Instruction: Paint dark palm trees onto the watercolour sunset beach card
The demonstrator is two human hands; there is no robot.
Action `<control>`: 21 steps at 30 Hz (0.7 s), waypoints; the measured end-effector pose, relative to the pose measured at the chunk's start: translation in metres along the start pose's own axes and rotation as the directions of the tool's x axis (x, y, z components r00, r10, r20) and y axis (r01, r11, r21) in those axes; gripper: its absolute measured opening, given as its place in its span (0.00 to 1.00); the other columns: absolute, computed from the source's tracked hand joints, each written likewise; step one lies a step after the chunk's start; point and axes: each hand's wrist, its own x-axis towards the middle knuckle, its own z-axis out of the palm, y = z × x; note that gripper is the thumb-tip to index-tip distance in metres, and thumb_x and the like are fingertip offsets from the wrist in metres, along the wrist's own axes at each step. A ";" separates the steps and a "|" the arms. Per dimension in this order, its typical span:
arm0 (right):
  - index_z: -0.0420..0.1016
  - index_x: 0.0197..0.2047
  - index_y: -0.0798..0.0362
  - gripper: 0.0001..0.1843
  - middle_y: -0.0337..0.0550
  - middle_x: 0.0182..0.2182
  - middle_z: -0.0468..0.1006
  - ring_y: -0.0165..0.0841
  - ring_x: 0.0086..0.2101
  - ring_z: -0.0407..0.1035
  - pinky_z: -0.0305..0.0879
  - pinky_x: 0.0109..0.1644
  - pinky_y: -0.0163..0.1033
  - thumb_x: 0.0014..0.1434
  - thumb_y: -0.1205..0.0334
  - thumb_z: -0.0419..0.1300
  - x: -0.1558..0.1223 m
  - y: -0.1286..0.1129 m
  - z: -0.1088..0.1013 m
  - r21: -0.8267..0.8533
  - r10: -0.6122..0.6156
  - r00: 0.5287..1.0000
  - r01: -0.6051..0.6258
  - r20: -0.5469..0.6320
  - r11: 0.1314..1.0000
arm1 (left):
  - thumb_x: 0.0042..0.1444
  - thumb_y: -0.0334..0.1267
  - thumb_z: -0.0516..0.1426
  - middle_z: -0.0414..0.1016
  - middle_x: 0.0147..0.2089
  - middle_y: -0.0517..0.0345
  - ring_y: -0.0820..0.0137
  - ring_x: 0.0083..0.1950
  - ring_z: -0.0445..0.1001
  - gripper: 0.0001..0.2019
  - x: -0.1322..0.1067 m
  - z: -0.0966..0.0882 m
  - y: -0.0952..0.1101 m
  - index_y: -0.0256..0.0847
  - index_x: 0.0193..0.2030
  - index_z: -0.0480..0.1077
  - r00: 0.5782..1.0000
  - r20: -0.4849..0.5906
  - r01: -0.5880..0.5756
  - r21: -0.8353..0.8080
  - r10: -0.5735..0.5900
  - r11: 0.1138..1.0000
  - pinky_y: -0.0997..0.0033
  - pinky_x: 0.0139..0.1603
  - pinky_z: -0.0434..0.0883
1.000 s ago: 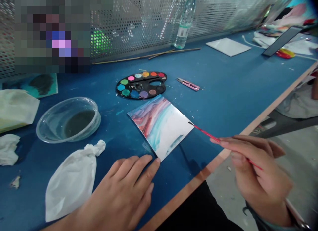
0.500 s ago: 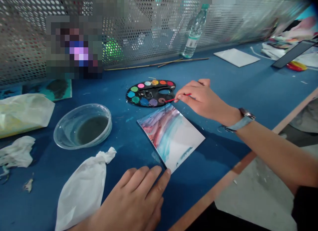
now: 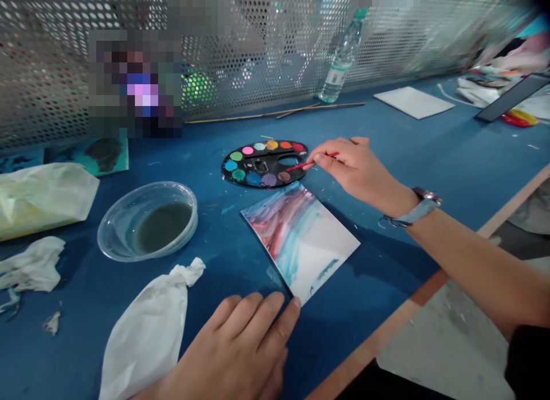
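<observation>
- Blue table (image 3: 429,153): the supporting surface throughout, edged by a pale strip; clock directions below are taken from the painted canvas
- Perforated screen (image 3: 253,73): runs along the table's far side, toward 12 o'clock
- Left hand (image 3: 247,342): at 7 o'clock, palm down, fingers extended and gripping nothing; index fingertip at the canvas's near corner
- Painted canvas (image 3: 329,236): flat on the table, set as a diamond; red, violet and blue streaks toward 10 o'clock, white toward 3, a dark teal stroke near 5
- Twisted white sheet (image 3: 148,331): at 8 o'clock, beside the left hand
- Clear bowl (image 3: 112,234): at 9 o'clock, containing dark liquid
- Right hand (image 3: 354,168): at 1 o'clock, thumb and fingers closed around the paintbrush; a watch (image 3: 416,212) at the wrist
- Black palette (image 3: 271,166): at 11 o'clock, just beyond the canvas, with coloured wells around its margin
- Bottle (image 3: 339,73): between 12 and 1 o'clock, upright near the screen
- Red paintbrush (image 3: 306,165): tip over the palette near the brown well; contact with paint cannot be told
</observation>
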 end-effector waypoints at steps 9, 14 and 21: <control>0.81 0.41 0.46 0.13 0.40 0.37 0.85 0.38 0.40 0.76 0.57 0.56 0.52 0.73 0.62 0.55 -0.074 -0.012 -0.021 -0.071 -0.035 0.934 0.010 -0.357 0.997 | 0.77 0.39 0.43 0.80 0.58 0.61 0.67 0.53 0.74 0.21 0.006 -0.004 0.000 0.43 0.66 0.71 1.000 -0.020 -0.006 -0.035 0.005 0.999 0.62 0.51 0.62; 0.79 0.48 0.45 0.15 0.40 0.39 0.86 0.39 0.42 0.77 0.62 0.48 0.50 0.69 0.72 0.54 -0.183 -0.045 -0.020 -0.002 -0.058 0.956 0.060 -0.289 0.998 | 0.76 0.36 0.45 0.79 0.58 0.59 0.64 0.56 0.69 0.20 0.007 -0.004 0.000 0.41 0.63 0.74 0.998 -0.045 -0.051 -0.036 0.050 0.998 0.61 0.53 0.60; 0.77 0.48 0.50 0.17 0.40 0.40 0.88 0.38 0.42 0.76 0.60 0.46 0.48 0.63 0.78 0.55 -0.227 -0.068 0.001 -0.023 -0.103 0.962 0.100 -0.252 0.995 | 0.73 0.31 0.47 0.76 0.59 0.56 0.62 0.58 0.67 0.19 0.007 -0.004 0.001 0.38 0.61 0.75 0.995 -0.073 -0.076 -0.078 0.070 0.994 0.58 0.53 0.60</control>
